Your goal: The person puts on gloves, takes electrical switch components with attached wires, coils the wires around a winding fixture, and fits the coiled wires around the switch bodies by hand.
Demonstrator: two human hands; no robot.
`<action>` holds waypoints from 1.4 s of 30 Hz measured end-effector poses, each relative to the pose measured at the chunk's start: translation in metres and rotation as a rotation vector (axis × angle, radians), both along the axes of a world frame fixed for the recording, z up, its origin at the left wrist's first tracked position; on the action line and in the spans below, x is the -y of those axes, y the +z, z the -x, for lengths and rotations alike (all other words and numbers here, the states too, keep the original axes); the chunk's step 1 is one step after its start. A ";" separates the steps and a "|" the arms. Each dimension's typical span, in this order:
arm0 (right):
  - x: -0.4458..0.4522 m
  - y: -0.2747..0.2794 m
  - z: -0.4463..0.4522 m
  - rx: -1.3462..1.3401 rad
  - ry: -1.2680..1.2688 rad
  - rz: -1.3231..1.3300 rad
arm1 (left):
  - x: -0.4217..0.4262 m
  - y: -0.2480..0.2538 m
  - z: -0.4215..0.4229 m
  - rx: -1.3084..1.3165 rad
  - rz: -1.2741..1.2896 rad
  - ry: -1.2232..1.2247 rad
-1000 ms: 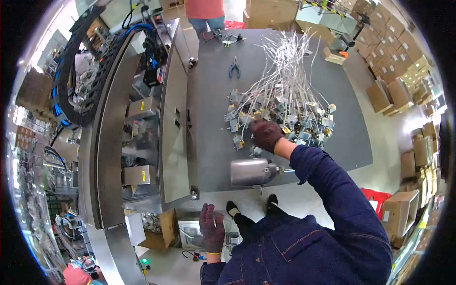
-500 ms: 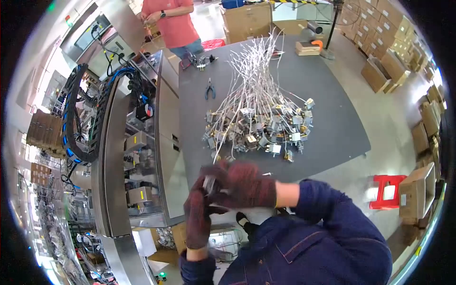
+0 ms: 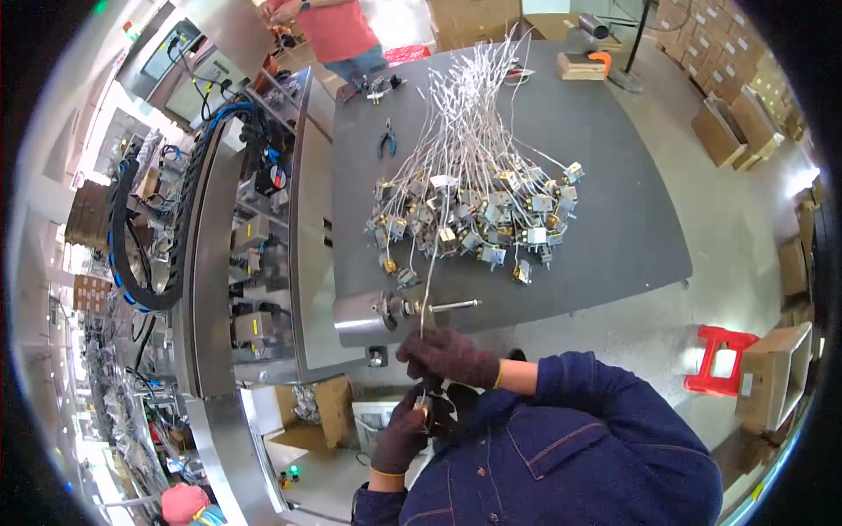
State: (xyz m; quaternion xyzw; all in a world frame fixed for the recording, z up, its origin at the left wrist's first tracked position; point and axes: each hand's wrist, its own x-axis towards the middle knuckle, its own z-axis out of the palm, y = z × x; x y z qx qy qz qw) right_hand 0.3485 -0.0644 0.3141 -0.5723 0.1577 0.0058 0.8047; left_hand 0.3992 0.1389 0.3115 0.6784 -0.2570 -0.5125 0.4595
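My left hand [image 3: 403, 436], in a dark red knit glove, is closed round a small metal box-shaped part [image 3: 423, 410] close to my body. Just above it, my gloved right hand [image 3: 454, 358] is closed on a long thin wire [image 3: 427, 302] that runs up over the table into the pile. The wire's join to the held part is hidden by the gloves. Ahead lies a large heap of similar metal parts [image 3: 491, 210], their pale wires [image 3: 474, 105] bunched towards the far side. A metal cylinder with a rod [image 3: 364, 313] sits at the near table edge, beyond my hands.
Blue-handled pliers [image 3: 387, 143] lie on the dark table [image 3: 605, 184], left of the wires. A steel machine [image 3: 206, 263] flanks the left side. A red stool [image 3: 721, 359] and cardboard boxes [image 3: 772, 377] stand right. A person in a pink shirt [image 3: 338, 31] stands across.
Both hands have moved down towards my body and off the table edge, uncovering the metal cylinder and rod. The wire in my right hand now shows stretched upward. The view has shifted slightly.
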 end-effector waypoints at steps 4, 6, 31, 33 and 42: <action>0.000 0.010 -0.002 -0.114 0.067 0.088 | -0.029 -0.041 0.018 0.223 -0.222 0.101; 0.031 0.032 -0.018 -0.176 0.020 -0.004 | -0.095 -0.130 0.021 0.514 -0.328 -0.127; -0.044 0.008 -0.048 -0.108 0.141 -0.372 | -0.297 -0.171 -0.032 0.527 -1.065 -0.879; -0.049 0.004 -0.056 -0.211 0.217 -0.418 | -0.294 -0.169 -0.034 0.496 -1.108 -0.966; -0.017 0.003 -0.019 -0.071 0.052 0.028 | -0.326 -0.195 -0.028 0.728 -0.852 -0.741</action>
